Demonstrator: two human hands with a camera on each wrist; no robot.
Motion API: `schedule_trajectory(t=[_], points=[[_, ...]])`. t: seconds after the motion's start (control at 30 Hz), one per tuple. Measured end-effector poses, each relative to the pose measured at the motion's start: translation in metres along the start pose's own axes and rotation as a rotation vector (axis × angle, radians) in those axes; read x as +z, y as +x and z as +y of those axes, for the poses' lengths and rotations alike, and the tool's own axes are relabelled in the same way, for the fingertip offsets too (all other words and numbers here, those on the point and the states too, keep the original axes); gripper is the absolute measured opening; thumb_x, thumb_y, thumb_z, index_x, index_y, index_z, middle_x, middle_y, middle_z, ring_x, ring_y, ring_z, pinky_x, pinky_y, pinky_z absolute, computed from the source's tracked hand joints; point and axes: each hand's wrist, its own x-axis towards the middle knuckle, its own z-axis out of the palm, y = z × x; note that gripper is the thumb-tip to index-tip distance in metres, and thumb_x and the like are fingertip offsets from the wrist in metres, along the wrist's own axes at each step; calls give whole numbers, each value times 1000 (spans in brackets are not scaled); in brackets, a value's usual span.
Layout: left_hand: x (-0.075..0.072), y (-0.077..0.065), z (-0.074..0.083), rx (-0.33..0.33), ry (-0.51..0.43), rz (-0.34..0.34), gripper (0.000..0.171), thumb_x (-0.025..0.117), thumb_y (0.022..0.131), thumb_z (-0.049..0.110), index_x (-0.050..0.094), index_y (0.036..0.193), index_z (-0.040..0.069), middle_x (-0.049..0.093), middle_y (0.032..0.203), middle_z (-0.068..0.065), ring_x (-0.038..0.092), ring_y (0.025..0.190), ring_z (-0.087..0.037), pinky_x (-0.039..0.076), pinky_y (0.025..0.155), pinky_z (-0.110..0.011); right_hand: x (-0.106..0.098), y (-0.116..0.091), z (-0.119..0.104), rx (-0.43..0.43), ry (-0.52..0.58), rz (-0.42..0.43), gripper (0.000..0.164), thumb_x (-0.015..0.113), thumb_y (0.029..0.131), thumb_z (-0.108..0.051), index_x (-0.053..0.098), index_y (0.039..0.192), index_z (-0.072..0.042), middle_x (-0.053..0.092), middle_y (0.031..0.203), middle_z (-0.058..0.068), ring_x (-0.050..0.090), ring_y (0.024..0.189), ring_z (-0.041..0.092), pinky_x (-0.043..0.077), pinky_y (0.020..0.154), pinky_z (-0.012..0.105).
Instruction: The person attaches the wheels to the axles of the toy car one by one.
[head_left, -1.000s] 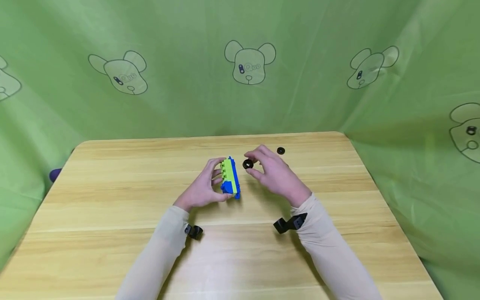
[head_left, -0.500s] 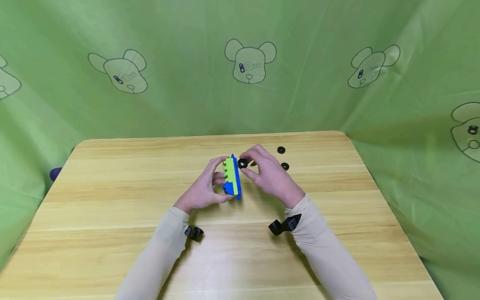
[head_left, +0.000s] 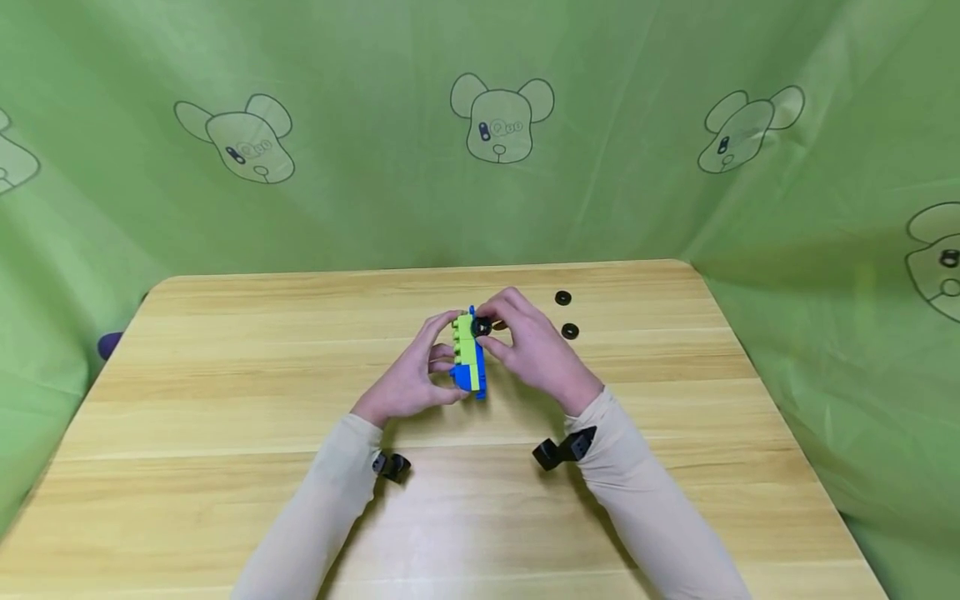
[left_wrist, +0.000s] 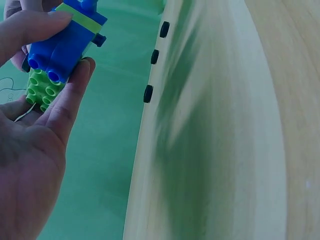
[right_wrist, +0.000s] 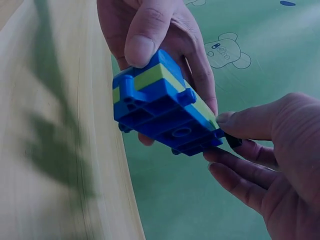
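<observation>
My left hand (head_left: 408, 375) grips a toy block car (head_left: 467, 357) by its two ends, above the table. Blue and lime-green blocks make up the car, studs facing left in the head view. Its hollow blue underside (right_wrist: 165, 117) and short side pegs show in the right wrist view. Between thumb and fingers, my right hand (head_left: 536, 354) pinches a black toy wheel (head_left: 482, 327) at the car's far right side. That wheel meets the car near a side peg (right_wrist: 217, 134); fingers partly cover the contact, so I cannot tell whether it sits on the peg.
Two loose black wheels (head_left: 563, 297) lie on the wooden table (head_left: 225, 375) right of my right hand. Three dark wheels (left_wrist: 155, 56) appear near the table edge in the left wrist view. A green curtain (head_left: 360, 192) hangs behind the table.
My right hand has moved left with the wheel, from a gap beside the car to against its side. The car has shifted slightly right in my left hand.
</observation>
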Motion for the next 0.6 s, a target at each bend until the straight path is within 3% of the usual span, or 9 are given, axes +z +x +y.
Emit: schedule_trajectory(t=[0.13,0.37,0.6], points=[[0,0,0,-2,-18,0,106,74,70,-21,17,155,8,27,150,-14,51,122,-36,44,104,-35,1,0,1,-2,16,12,30,72,90,-9,61,117,-4,54,114,3,59,104,21,51,94,35],[-2,6,-23,8,-36,2,110,75,70,-22,17,155,15,25,152,-10,51,123,-32,44,104,-35,2,1,1,2,6,28,32,73,89,-9,60,119,-4,54,114,3,59,106,22,51,95,36],[-1,7,-26,33,-89,-6,109,77,70,-19,20,154,20,34,148,-12,52,123,-29,43,105,-36,3,0,2,56,94,8,33,70,91,-7,59,122,-4,54,116,3,61,107,23,52,93,34]])
